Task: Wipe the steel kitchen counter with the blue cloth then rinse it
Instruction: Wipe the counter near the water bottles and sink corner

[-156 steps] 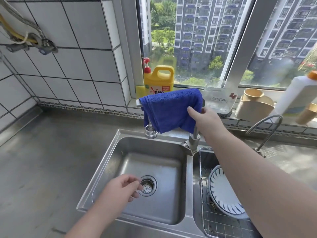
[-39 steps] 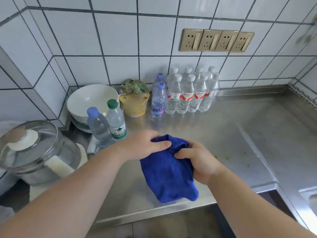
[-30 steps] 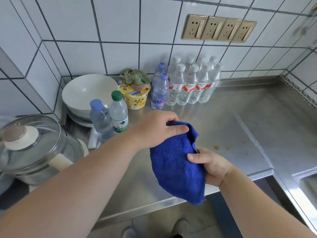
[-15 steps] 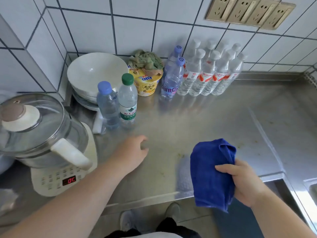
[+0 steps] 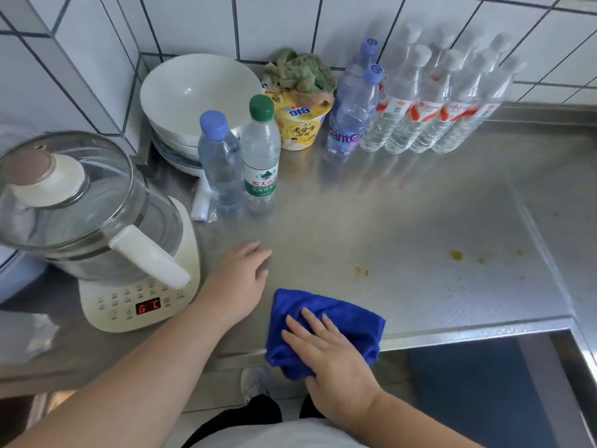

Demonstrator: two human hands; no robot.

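Right hand lies flat, fingers straight, pressing the blue cloth onto the front edge of the steel counter; left hand rests open on the steel just beside it, near the kettle; yellow spots sit farther right

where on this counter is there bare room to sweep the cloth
Bare steel runs from the blue cloth to the water bottles, bearing yellow stains. Crowded: the left back corner, with kettle, bowls and two bottles.
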